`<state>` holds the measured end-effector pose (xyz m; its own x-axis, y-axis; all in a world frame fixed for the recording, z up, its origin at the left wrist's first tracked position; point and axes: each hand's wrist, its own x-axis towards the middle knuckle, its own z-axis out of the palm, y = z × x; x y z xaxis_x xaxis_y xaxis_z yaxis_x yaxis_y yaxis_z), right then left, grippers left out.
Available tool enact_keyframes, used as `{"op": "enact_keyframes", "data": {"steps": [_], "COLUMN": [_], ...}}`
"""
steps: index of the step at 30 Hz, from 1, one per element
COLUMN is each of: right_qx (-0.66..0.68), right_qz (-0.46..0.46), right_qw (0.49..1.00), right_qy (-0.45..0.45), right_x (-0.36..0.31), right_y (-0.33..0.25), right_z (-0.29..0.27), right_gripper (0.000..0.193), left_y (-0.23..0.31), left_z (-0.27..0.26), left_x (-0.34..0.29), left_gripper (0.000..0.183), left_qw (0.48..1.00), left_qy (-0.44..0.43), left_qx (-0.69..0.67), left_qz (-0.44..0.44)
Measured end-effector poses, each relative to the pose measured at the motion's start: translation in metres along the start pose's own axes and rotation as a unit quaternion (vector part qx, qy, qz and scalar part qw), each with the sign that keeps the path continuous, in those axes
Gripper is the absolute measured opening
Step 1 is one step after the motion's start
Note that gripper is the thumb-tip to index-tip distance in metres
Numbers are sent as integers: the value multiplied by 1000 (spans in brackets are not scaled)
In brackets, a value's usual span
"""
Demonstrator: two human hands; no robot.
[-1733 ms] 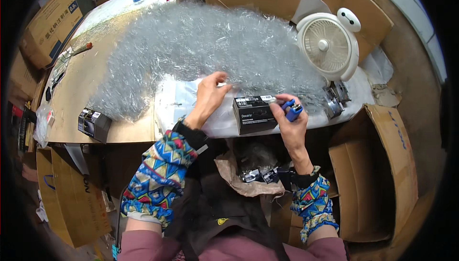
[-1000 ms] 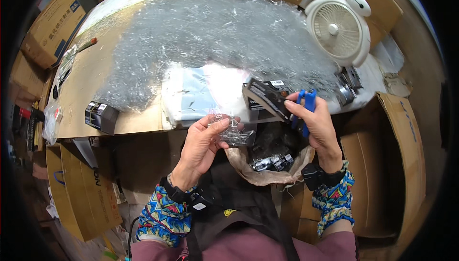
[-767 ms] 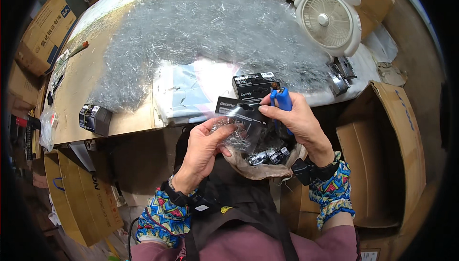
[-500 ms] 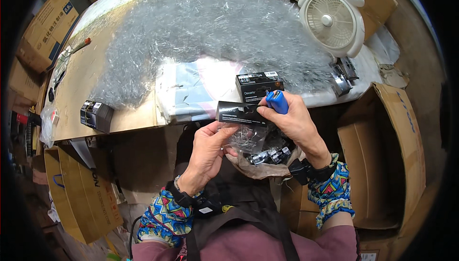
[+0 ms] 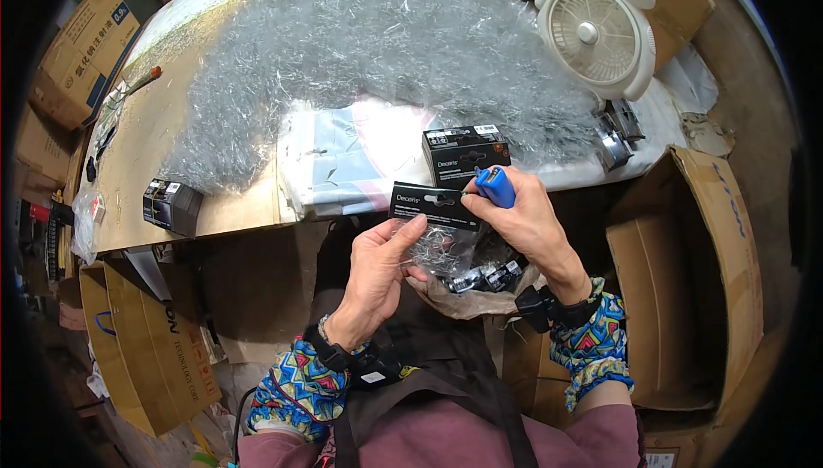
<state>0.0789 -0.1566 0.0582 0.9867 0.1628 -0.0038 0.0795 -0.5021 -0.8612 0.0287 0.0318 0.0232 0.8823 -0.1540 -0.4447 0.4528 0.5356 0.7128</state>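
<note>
A small clear plastic bag of thin silvery metal pieces, perhaps ornament hooks, hangs under a folded black header card. My left hand pinches the bag at its left side, thumb on top. In my right hand is a blue handheld tool, its kind unclear. The right thumb also presses against the card's right edge. Just behind the card stands a black box with a hang hole on its front. Below the hands, a pale bag holds several small black-and-white packets.
A large heap of silvery shredded strands covers much of the table. Another black box sits at the left edge. A white fan stands at the back right. Open cardboard boxes flank me below the table.
The header card has tilted slightly, so its front faces me more plainly. Both hands keep their hold and have barely shifted.
</note>
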Motion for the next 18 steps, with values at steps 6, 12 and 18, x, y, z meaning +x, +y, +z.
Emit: {"op": "enact_keyframes", "data": {"steps": [6, 12, 18], "right_qx": [215, 316, 317], "right_qz": [27, 47, 12], "right_qw": [963, 923, 920], "right_qy": [157, 214, 231], "right_x": [1, 7, 0], "right_y": [-3, -1, 3], "right_z": [8, 25, 41], "right_gripper": [29, 47, 43], "left_y": [-6, -16, -23], "left_z": [-2, 7, 12], "left_x": [0, -7, -11], "left_gripper": [20, 22, 20], "left_qw": [999, 969, 971], "left_qy": [22, 41, 50], "left_qx": [33, 176, 157], "left_qz": [35, 167, 172]}}
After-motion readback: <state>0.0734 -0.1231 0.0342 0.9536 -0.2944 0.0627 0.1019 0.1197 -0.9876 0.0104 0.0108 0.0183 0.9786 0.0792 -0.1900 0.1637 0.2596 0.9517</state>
